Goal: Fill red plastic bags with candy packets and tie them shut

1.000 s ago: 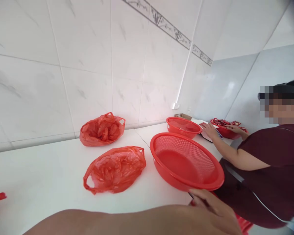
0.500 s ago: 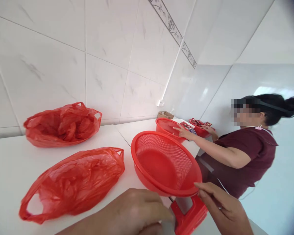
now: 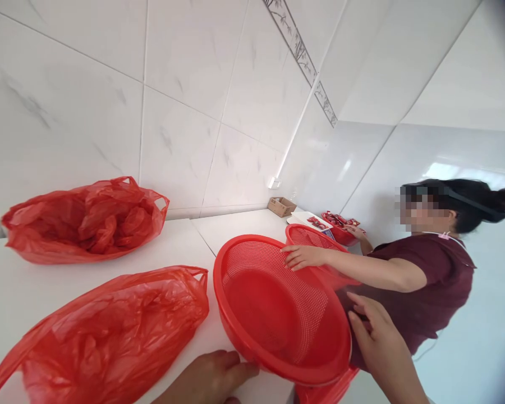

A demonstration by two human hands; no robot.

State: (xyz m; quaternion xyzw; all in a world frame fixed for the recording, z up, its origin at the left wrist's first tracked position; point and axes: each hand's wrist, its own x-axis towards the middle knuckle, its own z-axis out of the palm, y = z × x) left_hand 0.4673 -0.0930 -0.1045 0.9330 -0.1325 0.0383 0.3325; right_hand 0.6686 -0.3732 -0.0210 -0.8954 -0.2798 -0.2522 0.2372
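Shifted left hand (image 3: 214, 377) round to seven o'clock of basin (image 3: 261, 306), cannot tell grip; opened right hand (image 3: 381, 342) at three; could tip basin off table (image 3: 185, 247) if pressed unevenly.

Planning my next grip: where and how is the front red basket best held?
I'd take the basket by its rim, coming from the near side: left hand at near left, right hand at the right edge. The lip stands out around the round opening; a co-worker's hand is at the far edge.
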